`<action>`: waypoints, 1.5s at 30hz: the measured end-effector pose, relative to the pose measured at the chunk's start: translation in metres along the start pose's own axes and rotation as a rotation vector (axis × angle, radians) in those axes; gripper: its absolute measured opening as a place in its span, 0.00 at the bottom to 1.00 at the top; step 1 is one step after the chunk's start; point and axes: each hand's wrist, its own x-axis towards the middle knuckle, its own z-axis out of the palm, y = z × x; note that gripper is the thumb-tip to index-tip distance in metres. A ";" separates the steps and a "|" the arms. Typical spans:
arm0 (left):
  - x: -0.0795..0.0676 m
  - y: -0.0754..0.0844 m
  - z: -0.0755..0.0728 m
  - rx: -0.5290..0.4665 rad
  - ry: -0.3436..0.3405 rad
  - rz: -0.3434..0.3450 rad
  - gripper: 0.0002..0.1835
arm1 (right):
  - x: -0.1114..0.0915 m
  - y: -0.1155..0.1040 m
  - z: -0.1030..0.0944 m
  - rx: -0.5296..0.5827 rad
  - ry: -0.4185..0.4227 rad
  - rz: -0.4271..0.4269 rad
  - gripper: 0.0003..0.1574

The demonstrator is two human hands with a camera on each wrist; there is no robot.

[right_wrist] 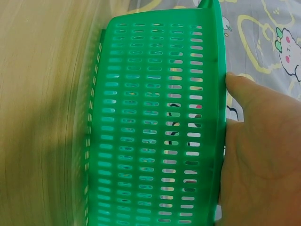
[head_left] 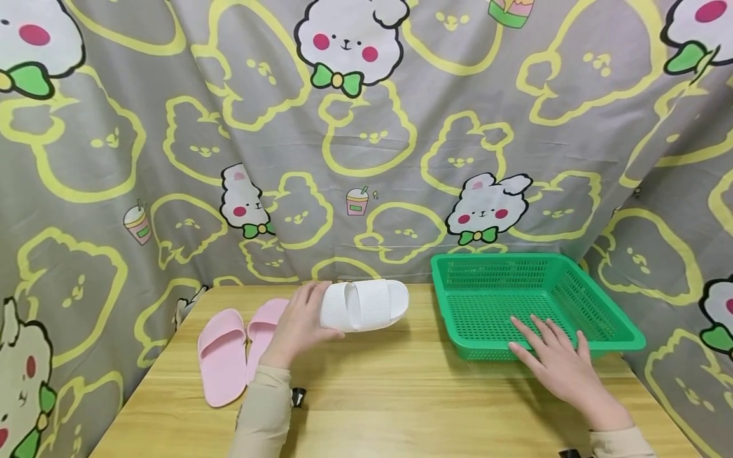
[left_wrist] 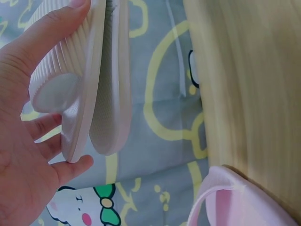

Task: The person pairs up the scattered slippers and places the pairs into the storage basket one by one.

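Observation:
My left hand grips a pair of white slippers with ribbed straps, raised over the back of the table. In the left wrist view the nearer white slipper has my thumb across its strap, and the second slipper lies flat behind it, with a narrow gap at the ends. Just left of that hand are pink slippers, one partly hidden by it. At the near rim of a green basket, my right hand spreads its fingers over the opening, thumb at the rim.
The wooden table carries the basket at its back right and the pink slippers at its left. A grey curtain with rabbit prints hangs behind the table and along both sides. Slots perforate the basket's walls and floor.

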 end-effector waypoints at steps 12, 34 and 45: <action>0.009 0.001 -0.008 0.013 0.009 0.019 0.60 | 0.003 -0.002 0.000 -0.002 0.000 -0.010 0.41; 0.020 0.003 0.002 0.032 0.006 0.022 0.59 | -0.002 -0.002 -0.001 0.011 -0.006 -0.002 0.41; 0.026 0.006 0.013 0.013 -0.008 0.004 0.59 | 0.000 0.000 0.000 0.003 -0.003 -0.002 0.41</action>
